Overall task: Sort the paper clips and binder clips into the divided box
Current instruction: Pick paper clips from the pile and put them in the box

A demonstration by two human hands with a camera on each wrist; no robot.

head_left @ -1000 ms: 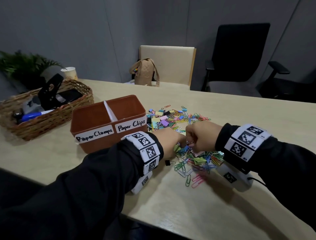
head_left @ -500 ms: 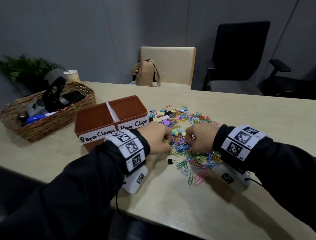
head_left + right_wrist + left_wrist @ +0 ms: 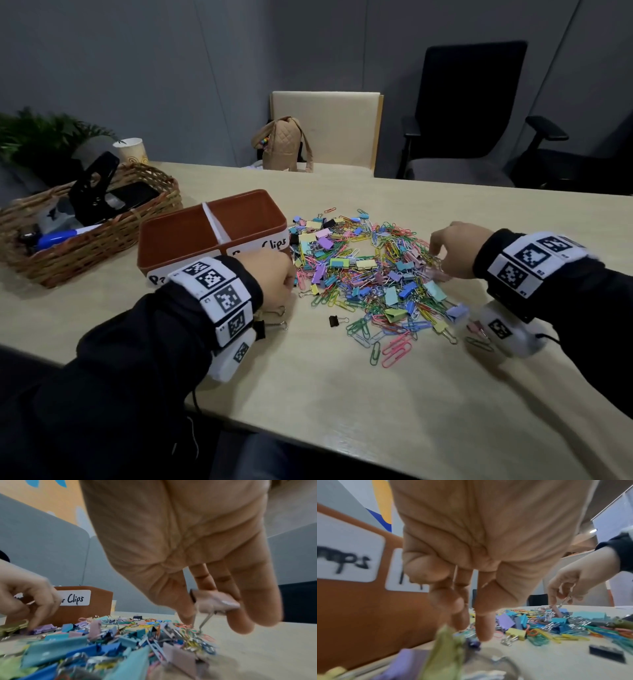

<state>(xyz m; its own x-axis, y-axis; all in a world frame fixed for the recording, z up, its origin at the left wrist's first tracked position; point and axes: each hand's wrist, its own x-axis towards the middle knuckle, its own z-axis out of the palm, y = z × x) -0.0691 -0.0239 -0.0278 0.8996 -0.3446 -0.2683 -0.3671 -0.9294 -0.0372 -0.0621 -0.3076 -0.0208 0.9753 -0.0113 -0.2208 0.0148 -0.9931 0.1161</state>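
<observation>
Grey walls (image 3: 137, 68), two chairs (image 3: 472, 109)

Divided box (image 3: 191, 240), front wall, two white handwritten labels: right label (image 3: 75, 598) reads "Clips" in full, preceded by a partly hidden word; left label (image 3: 346, 557) shows only "mps". Wristbands carry square black-and-white code markers (image 3: 507, 263).

A woven basket (image 3: 102, 240) sits on the left of the pale surface (image 3: 342, 394), holding a big black clamp (image 3: 92, 188), a dark flat device (image 3: 133, 195) and a blue marker (image 3: 58, 238). Behind the basket stand a paper cup (image 3: 132, 151) and a green plant (image 3: 41, 137). At the far edge, a tan quilted bag (image 3: 282, 144) rests against a cream chair (image 3: 329, 126); a black office chair (image 3: 469, 109) stands to its right.
</observation>
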